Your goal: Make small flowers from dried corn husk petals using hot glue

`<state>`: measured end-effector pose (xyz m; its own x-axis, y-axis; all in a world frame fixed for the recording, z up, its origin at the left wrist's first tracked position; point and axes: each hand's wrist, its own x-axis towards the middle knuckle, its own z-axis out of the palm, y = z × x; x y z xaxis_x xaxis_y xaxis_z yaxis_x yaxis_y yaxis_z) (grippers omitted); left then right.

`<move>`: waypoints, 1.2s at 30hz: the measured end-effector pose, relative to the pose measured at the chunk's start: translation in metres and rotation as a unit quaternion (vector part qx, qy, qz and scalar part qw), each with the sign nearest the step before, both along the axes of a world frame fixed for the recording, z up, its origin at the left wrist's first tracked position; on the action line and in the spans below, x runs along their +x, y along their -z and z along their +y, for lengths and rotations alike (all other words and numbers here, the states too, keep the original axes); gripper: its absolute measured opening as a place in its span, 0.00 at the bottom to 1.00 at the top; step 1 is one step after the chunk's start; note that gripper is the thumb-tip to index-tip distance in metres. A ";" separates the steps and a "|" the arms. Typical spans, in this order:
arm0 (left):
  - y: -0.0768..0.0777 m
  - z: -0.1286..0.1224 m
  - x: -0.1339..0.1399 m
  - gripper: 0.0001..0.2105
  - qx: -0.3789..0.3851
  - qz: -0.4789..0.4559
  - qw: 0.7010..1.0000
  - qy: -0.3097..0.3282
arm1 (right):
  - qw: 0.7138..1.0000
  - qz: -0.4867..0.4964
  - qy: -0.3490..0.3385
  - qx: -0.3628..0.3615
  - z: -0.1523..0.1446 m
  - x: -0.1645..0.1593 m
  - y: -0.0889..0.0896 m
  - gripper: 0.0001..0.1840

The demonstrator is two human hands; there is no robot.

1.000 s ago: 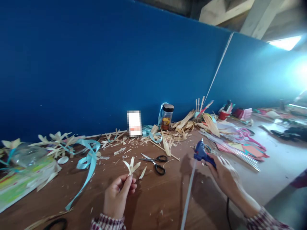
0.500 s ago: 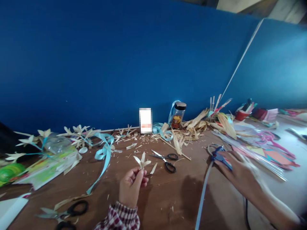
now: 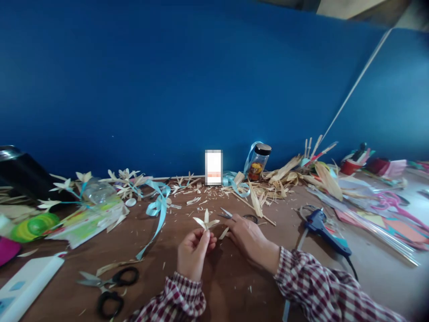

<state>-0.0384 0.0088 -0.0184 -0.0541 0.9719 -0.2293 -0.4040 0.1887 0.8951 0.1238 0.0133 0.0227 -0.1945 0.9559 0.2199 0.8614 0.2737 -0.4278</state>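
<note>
With left hand (image 3: pixel 193 254), pinching pale flower (image 3: pixel 207 222) short of table's (image 3: pixel 234 281) back edge; with right hand (image 3: pixel 247 237), partly hiding scissors (image 3: pixel 226 213), unclear whether gripping.

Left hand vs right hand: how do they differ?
The left hand pinches the flower between thumb and fingers; the right hand shows no clear grip, its fingertips at the loose strip, contact unclear.
The left hand has its thumb toward the camera; the right hand shows its back and partly covers the far scissors.
Both are bare, with checked sleeves.
</note>
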 end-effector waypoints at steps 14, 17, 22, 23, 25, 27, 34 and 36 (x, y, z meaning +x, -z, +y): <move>-0.002 -0.004 0.003 0.14 -0.018 0.098 0.994 0.039 | 0.998 -0.055 -0.036 0.006 -0.015 -0.008 -0.002 0.07; -0.001 -0.003 0.003 0.15 -0.032 0.064 0.997 0.036 | 1.000 0.006 -0.027 0.010 -0.014 -0.016 0.001 0.05; 0.002 0.001 0.001 0.14 -0.028 0.023 0.998 0.042 | 0.986 0.160 -0.029 -0.029 -0.011 -0.026 0.007 0.06; 0.002 0.002 0.000 0.14 -0.026 0.023 0.998 0.043 | 0.982 0.183 -0.030 -0.035 -0.011 -0.026 0.008 0.06; 0.003 0.002 0.000 0.14 -0.030 0.027 0.998 0.037 | 0.975 0.217 -0.020 -0.038 -0.010 -0.026 0.010 0.05; 0.003 0.002 0.001 0.13 -0.040 0.029 0.998 0.029 | 0.969 0.243 -0.005 -0.034 -0.009 -0.025 0.010 0.05; -0.002 0.003 0.005 0.16 -0.076 0.023 0.997 0.018 | 0.941 0.336 -0.002 -0.038 -0.012 -0.021 -0.001 0.04; -0.003 0.002 0.005 0.15 -0.073 0.030 0.996 0.032 | 0.943 0.332 0.000 -0.021 -0.012 -0.020 -0.005 0.04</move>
